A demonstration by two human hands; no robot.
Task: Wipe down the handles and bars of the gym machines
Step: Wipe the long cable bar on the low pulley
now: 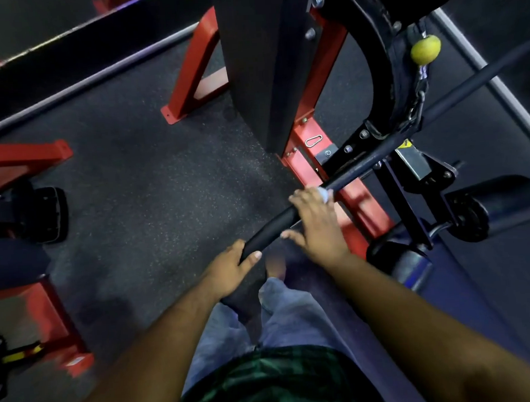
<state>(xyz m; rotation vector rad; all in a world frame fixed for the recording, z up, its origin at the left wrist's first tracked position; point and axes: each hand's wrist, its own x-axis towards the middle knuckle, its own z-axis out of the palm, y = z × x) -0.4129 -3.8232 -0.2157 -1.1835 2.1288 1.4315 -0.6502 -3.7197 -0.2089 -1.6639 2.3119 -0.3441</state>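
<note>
Nearest me, my left hand [230, 268] wraps the padded near end of the bar [377, 150], thumb over the top, holding it steady. Further up the bar, my right hand [317, 221] presses a pale cloth [326, 194] around it, fingers curled over. From that grip the bar's long axis runs up and to the right, past the red frame [308, 137], so the unwiped length lies beyond my right hand, the nearer one to it. No readable writing; a yellow label beside the bar is blurred.
</note>
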